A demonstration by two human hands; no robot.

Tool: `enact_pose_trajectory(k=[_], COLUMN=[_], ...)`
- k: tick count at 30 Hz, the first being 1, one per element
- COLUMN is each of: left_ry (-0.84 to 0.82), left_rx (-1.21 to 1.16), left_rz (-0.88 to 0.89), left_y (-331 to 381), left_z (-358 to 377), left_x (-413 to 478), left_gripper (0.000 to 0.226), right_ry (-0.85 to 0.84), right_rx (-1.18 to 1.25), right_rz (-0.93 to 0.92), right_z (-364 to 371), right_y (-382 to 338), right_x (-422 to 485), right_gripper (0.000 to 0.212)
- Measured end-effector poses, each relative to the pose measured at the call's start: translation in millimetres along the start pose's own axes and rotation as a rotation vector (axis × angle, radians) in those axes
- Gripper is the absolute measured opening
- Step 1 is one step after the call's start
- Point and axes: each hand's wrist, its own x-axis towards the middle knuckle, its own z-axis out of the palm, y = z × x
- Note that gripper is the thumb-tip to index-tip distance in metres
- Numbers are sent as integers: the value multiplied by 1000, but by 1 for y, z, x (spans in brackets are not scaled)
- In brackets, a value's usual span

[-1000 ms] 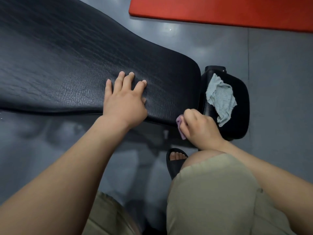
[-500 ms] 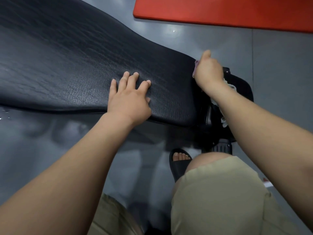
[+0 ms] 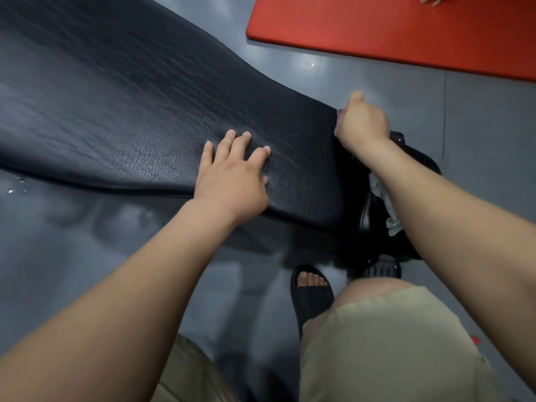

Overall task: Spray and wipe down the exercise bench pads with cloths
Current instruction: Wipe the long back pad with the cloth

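Here, grained black pad [image 3: 145, 111]; right hand [image 3: 362, 123] grips purple cloth [image 3: 338, 114].

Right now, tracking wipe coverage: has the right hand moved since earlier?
Yes. The right hand, gripping the purple cloth, slid along the end of the long pad from near corner to far corner.

Glossy grey floor [image 3: 478, 134] beneath you, red mat [image 3: 406, 30] lying flat on it at the far right, your black open-toed sandal [image 3: 311, 297] planted on the floor beside your knee, your beige shorts [image 3: 391, 343], a few droplets [image 3: 11, 190] on the floor at left.
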Motion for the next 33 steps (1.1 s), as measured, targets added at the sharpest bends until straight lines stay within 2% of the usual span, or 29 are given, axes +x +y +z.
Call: enact_pose_trajectory(k=[4, 8, 11, 13, 17, 19, 23, 25, 30, 33], left_ry=[42, 169, 243, 273, 321, 357, 419, 434, 439, 456], left_rx=[-67, -72, -35, -30, -17, -30, -54, -63, -74, -113], left_rz=[63, 47, -32, -59, -127, -169, -218, -217, -189, -189], left_y=[-9, -26, -39, -44, -54, -61, -79, -83, -89, -94], left_z=[-9, -15, -16, -15, -16, -17, -18, -18, -20, -19], left_x=[-4, -15, -27, -33, -43, -46, -52, -54, -58, -61], left_gripper=[55, 37, 33, 34, 32, 29, 25, 26, 26, 24], right_ry=[61, 58, 68, 19, 34, 19, 32, 18, 39, 67], right_rx=[46, 98, 71, 27, 103, 127, 89, 96, 95, 145], right_rz=[-153, -546, -780, -750, -550, -618, -956, -1014, -766, -755], right_z=[-4, 0, -1, -5, -7, -5, 0, -2, -10, -9], right_y=[-16, -44, -58, -73, -110, -113, -97, -103, -160, -169], right_x=[-37, -114, -108, -80, -42, -61, -128, -121, -56, -70], right_gripper=[27, 29, 33, 29, 27, 26, 33, 32, 29, 28])
